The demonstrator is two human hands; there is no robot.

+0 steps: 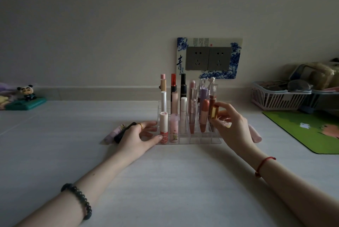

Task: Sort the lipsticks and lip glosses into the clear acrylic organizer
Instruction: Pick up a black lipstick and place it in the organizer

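The clear acrylic organizer (200,140) stands at the middle of the white table, with several lipsticks and lip glosses upright in its slots. My left hand (139,136) rests against its left front corner, fingers spread on the clear wall. My right hand (231,125) pinches a gold-capped lipstick (213,112) over the organizer's right side. A lilac tube (115,132) and a black tube (124,132) lie on the table behind my left hand. A pink tube (255,134) lies partly hidden behind my right hand.
A green mat (308,131) covers the table's right side. Behind it stands a white slatted basket (275,98) full of items. A teal box with a panda figure (27,96) sits at the far left. A wall socket (208,58) is behind the organizer.
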